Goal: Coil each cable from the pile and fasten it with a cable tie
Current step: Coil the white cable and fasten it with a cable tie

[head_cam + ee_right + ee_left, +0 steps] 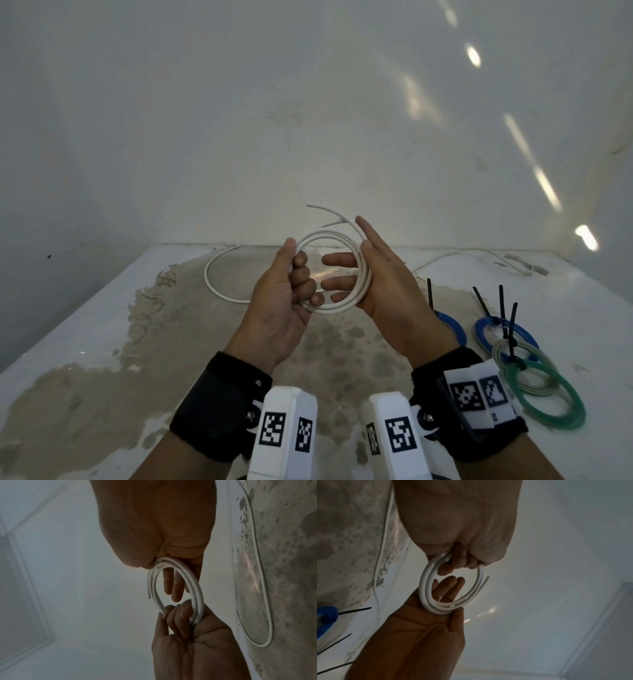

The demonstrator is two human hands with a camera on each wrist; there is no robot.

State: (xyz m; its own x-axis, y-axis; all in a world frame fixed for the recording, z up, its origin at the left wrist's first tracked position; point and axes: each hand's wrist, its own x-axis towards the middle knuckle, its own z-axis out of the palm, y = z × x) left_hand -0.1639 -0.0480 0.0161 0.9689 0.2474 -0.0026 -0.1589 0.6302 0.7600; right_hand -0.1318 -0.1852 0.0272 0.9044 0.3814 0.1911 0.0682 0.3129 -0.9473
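A white cable (330, 235) is wound into a small coil of about three turns, held up above the table (85, 342). My left hand (301, 277) grips the coil's left side with curled fingers. My right hand (375, 274) has straight fingers passed through the ring, and the coil lies across its palm below the thumb. One free end (310, 206) sticks up past the right thumb. In the left wrist view the coil (423, 586) hangs between the left hand (462, 520) and the right hand (419, 635). The right wrist view shows the coil (197, 588) held the same way.
A loose white cable (212, 287) curves on the table behind the hands. A thin white wire (462, 254) runs along the back right. At the right lie tied coils: two blue (503, 330), one pale (524, 375), one green (548, 407), with black cable ties (430, 298) sticking up.
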